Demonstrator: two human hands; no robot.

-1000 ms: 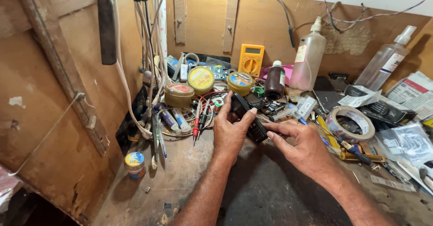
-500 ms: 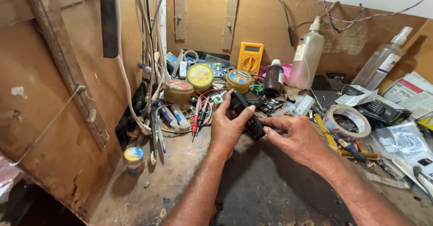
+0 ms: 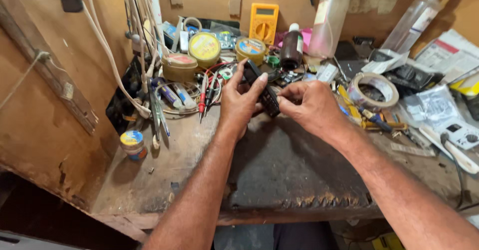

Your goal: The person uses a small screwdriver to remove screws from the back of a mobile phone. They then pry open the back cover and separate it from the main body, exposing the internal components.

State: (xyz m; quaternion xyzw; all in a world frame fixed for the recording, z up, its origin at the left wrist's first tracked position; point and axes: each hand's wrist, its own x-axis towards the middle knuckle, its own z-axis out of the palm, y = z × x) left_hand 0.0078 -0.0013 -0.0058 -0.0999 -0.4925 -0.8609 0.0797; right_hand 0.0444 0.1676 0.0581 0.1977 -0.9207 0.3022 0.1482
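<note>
My left hand (image 3: 240,100) grips a small black handheld device (image 3: 263,91), with the thumb and fingers wrapped around its upper half. My right hand (image 3: 311,106) meets it from the right, fingertips pinching the device's lower end. Both hands hover just above a dark mat (image 3: 294,170) on the wooden workbench (image 3: 164,170). Red and black probe leads (image 3: 205,96) lie just left of my left hand.
Round tins (image 3: 204,46) and a yellow multimeter (image 3: 263,21) stand behind the hands, beside a dark bottle (image 3: 292,45) and a clear spray bottle (image 3: 330,18). A tape roll (image 3: 373,90) and packets lie right. White cables (image 3: 107,55) hang at left above a small tin (image 3: 132,143).
The view has drawn closer and tilted down. Both hands stay on the black device, which has turned slightly between the fingers.
</note>
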